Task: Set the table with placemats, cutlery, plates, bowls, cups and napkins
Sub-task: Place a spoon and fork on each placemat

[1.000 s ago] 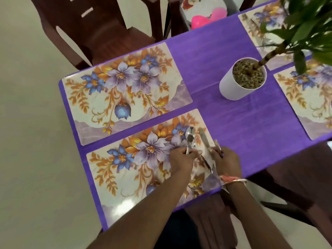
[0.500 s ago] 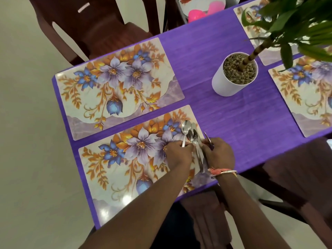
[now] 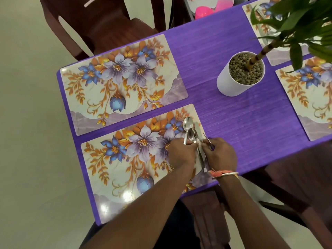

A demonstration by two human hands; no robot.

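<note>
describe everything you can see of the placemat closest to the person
The near placemat is a glossy rectangle with rounded corners, looking like laminated plastic: cream ground, purple and blue flowers, orange leaves, a lilac marbled band along its near edge. It lies flat on the purple table, parallel to a matching mat beyond it. Light glares off its near-left part. At its right end is cutlery, held by the left hand and right hand.

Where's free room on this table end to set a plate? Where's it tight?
Free: near placemat left of the left hand; whole far placemat; purple cloth between near placemat and white pot. Tight: near placemat's right edge, where left hand and right hand grip cutlery.
</note>
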